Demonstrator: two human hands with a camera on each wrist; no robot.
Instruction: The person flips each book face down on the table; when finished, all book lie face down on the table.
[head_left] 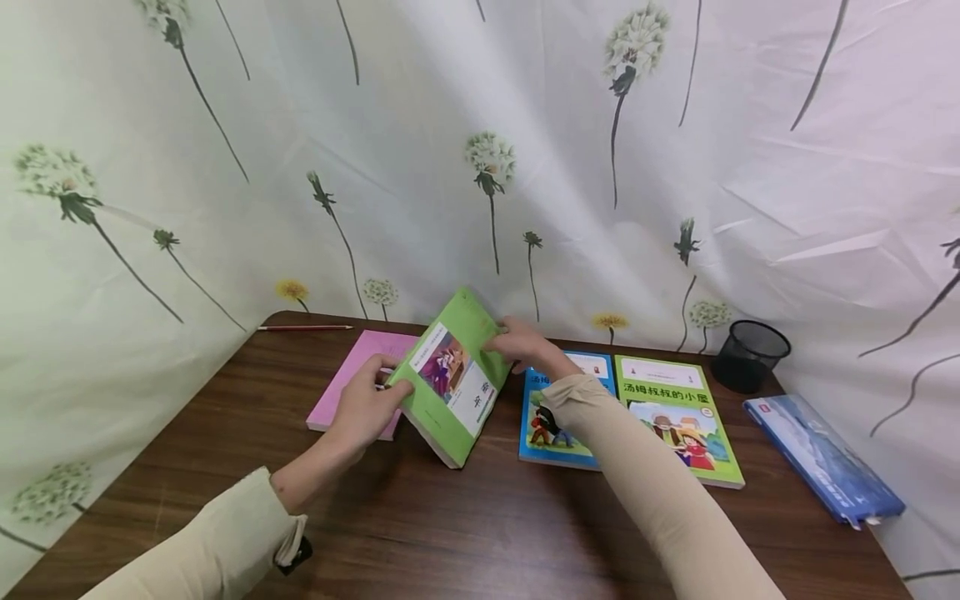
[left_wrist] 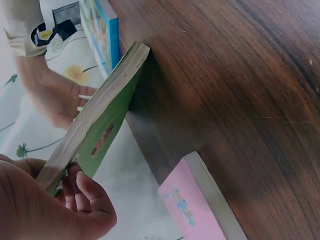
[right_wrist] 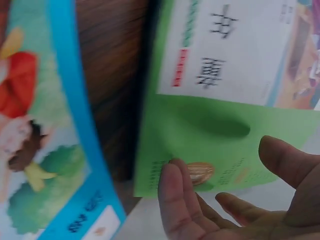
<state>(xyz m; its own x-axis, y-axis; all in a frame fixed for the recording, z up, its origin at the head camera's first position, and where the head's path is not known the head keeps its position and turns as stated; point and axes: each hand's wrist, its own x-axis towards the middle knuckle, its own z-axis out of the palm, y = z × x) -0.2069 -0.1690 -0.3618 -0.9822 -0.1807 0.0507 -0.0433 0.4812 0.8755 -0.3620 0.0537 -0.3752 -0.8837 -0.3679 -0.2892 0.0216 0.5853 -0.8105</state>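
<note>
A green paperback book (head_left: 450, 375) is tilted up on one lower corner above the dark wooden table, its illustrated cover facing me. My left hand (head_left: 367, 408) pinches its left edge, thumb on the cover and fingers (left_wrist: 92, 197) curled behind, as the left wrist view shows. At the book's upper right, my right hand (head_left: 525, 346) has its fingertips right at the cover, thumb (right_wrist: 282, 155) spread apart from the other fingers. Partly behind the left hand lies a pink book (head_left: 337, 392). A blue book (head_left: 555, 446) lies flat under the right forearm, which hides part of it.
Beside the blue book lies a yellow-green book (head_left: 675, 400). Farther right are a black mesh pen cup (head_left: 750, 358) and a thick blue-covered item (head_left: 825, 458). A red pencil (head_left: 303, 327) lies along the back-left edge. A dandelion-print curtain (head_left: 420, 125) hangs behind the table.
</note>
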